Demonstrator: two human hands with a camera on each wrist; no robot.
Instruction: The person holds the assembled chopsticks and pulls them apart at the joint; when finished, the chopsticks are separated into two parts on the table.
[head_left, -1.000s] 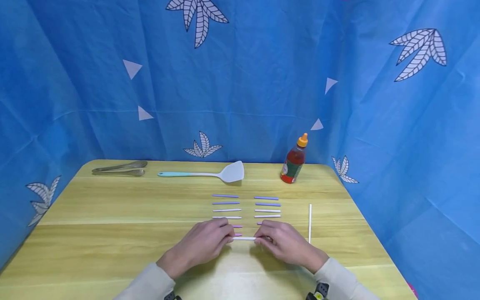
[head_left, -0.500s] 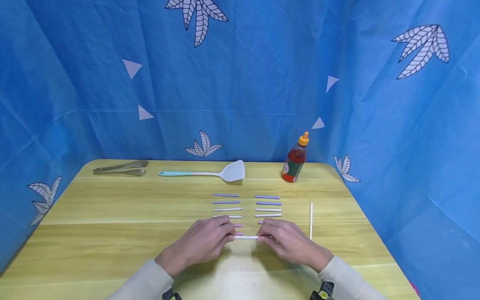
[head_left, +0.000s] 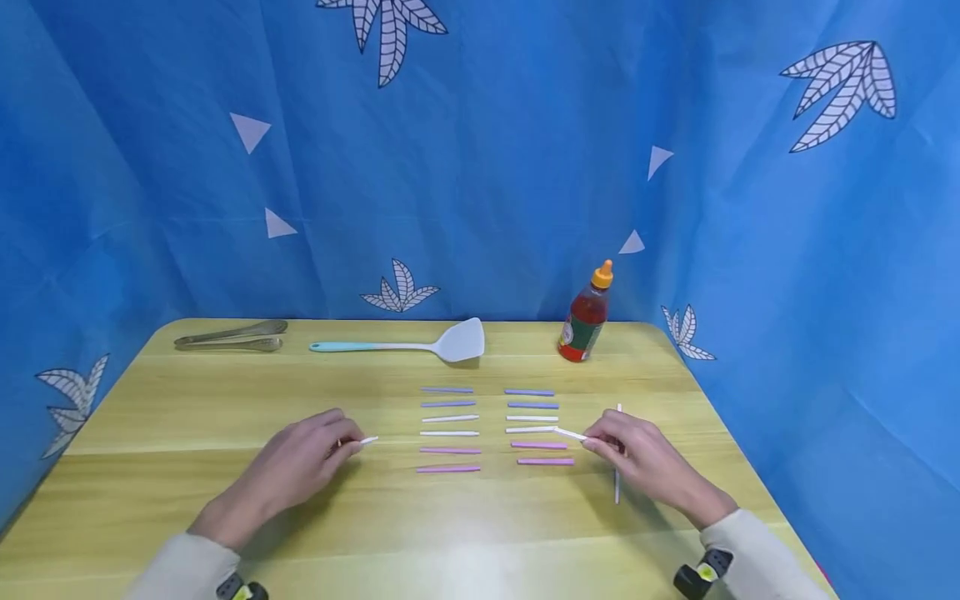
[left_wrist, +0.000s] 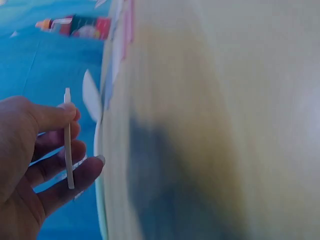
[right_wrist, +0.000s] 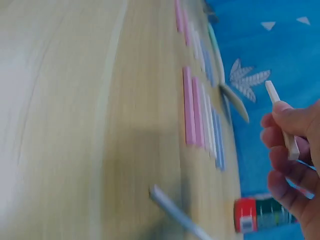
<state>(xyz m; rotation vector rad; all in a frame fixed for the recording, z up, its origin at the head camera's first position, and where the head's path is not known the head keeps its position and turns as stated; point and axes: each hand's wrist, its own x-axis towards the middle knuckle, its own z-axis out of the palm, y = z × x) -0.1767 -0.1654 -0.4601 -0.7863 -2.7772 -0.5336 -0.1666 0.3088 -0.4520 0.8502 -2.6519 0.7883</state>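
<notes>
My left hand (head_left: 303,458) pinches a short white stick (left_wrist: 68,150) with a narrower tip, above the table left of the stick rows. On the other side my right hand (head_left: 652,462) holds another short white stick (right_wrist: 274,92) between thumb and fingers. Two columns of short sticks lie between the hands, in blue-purple, white and pink; a pink stick (head_left: 448,469) is nearest in the left column, and a pink stick (head_left: 545,462) in the right. A longer white stick (head_left: 617,487) lies lengthwise, partly hidden beneath my right hand.
Metal tongs (head_left: 231,336) and a white turner (head_left: 460,341) with a light-blue handle end lie along the far edge of the wooden table (head_left: 465,542). A red sauce bottle (head_left: 585,321) with an orange cap stands at the back right. Behind hangs a blue curtain (head_left: 480,167).
Both hands were together on one white stick near the middle. Now they have moved apart, left and right, each with a short white piece. The pink sticks are fully uncovered.
</notes>
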